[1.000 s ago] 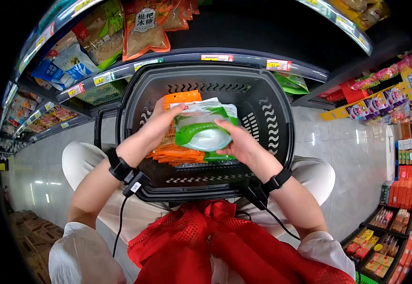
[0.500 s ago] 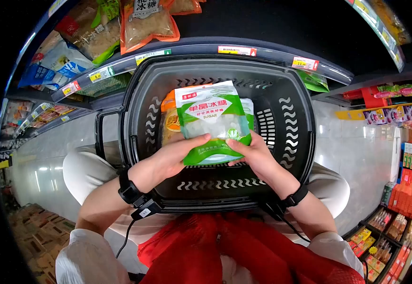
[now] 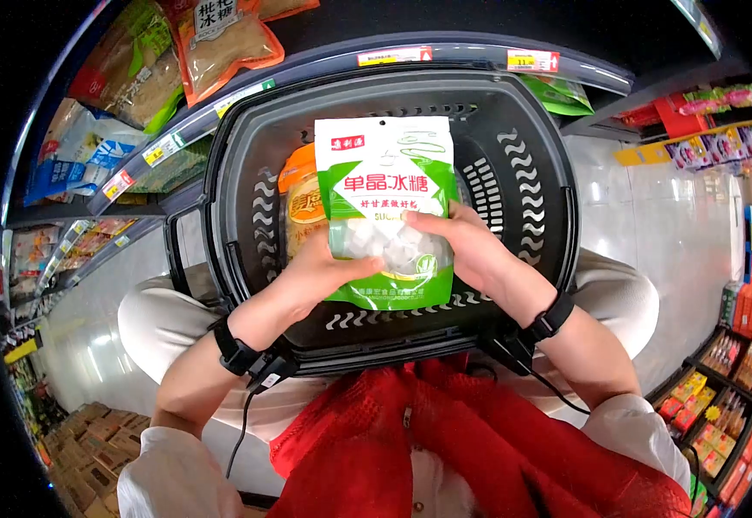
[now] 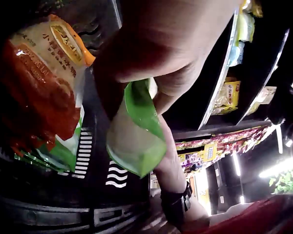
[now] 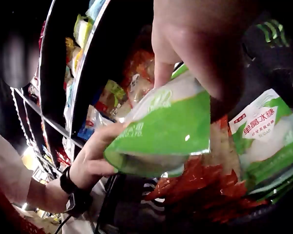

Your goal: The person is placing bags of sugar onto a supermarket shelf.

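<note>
A white and green bag of rock sugar (image 3: 385, 181) stands face-up over the shopping basket (image 3: 376, 97), its clear window showing white lumps. My left hand (image 3: 307, 272) grips its lower left side, thumb across the front. At the lower right side my right hand (image 3: 475, 246) pinches it, thumb on the window and fingers behind. Under the held bag, in the basket, lies an orange-topped bag (image 3: 302, 207) of sugar. The right wrist view shows a similar green and white bag (image 5: 266, 134) lying in the basket beside orange packaging (image 5: 200, 187).
Behind the basket runs a store shelf with price tags (image 3: 531, 61); bags of rock sugar (image 3: 229, 43) and blue-white bags (image 3: 82, 155) lie at its left. The basket sits between the person's bent legs (image 3: 613, 293). Boxed goods (image 3: 691, 406) stand at the right.
The sugar bag rose from lying low in the basket to facing the head camera, its front now fully shown. Both hands moved to its lower sides. The head view shifted slightly.
</note>
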`<state>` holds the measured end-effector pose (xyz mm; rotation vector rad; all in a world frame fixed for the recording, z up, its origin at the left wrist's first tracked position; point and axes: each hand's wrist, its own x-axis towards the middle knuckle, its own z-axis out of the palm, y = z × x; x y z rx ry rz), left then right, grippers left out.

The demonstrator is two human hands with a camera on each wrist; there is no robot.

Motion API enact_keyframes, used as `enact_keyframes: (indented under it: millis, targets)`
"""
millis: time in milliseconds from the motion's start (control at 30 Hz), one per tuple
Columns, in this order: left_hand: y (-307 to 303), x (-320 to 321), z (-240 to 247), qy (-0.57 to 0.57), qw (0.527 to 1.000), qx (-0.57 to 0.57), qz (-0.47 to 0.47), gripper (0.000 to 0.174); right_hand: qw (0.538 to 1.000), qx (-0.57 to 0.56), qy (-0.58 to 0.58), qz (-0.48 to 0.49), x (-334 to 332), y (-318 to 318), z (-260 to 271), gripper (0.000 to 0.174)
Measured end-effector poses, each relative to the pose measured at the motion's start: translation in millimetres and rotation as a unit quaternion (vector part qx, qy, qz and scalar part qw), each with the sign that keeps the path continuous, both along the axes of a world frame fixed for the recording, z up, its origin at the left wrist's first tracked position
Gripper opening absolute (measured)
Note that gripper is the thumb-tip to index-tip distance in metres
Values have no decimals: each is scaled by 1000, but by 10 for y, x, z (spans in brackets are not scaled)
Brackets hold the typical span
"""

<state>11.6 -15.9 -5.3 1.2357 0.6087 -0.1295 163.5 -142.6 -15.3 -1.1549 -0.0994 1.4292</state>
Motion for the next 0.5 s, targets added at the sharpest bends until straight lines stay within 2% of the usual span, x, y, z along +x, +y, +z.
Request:
enact_keyframes:
  millis: [100,233,333,500]
  targets:
    - [41,31,43,5,990,-133,42,45,999,17,-20,-27,-27,-6,96,35]
    - [90,131,-42,-13,970,-212,115,44,996,36,-71,-31,-62,-31,34,33]
    - [221,189,-127,-22,953,-277,121,43,995,40,-86,-14,-98,-32,14,36]
    - [169,182,-67,-28,969,-213,122,40,997,45,-64,2,-117,-4,-8,39]
